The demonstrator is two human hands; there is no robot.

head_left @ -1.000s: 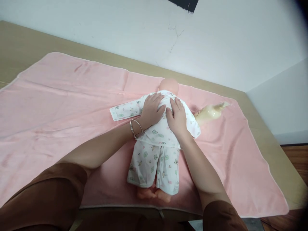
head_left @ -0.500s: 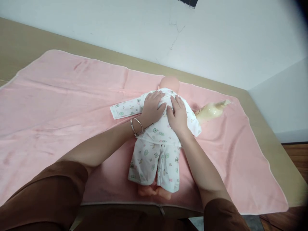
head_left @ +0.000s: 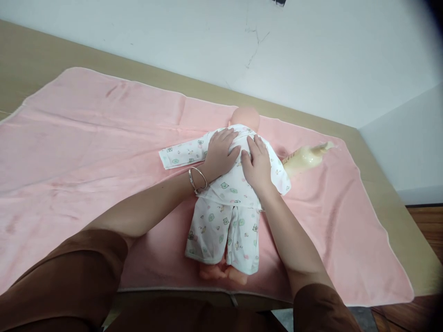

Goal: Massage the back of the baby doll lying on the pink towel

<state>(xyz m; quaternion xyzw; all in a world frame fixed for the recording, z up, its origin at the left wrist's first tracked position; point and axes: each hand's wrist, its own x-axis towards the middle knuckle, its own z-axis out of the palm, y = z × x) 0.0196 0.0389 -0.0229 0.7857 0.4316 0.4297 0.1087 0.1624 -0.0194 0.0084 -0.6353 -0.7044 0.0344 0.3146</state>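
Note:
A baby doll (head_left: 228, 189) in a white printed top and trousers lies face down, its bald head away from me and its feet towards me. My left hand (head_left: 221, 154) rests flat on the left of its upper back, fingers stretched out. On the right of the back lies my right hand (head_left: 258, 163), also flat with the fingers extended. The two thumbs point towards each other with a small gap of cloth between them. A bangle (head_left: 197, 180) circles my left wrist. The doll's face is hidden.
Under the doll spreads a pink blanket (head_left: 104, 138) with some creases, on a wooden table (head_left: 391, 198). A pale yellow bottle (head_left: 304, 157) lies on its side right of the doll. Behind the table rises a white wall (head_left: 173, 41).
The whole view has shifted very slightly. Both hands stay on the doll's back in the same places.

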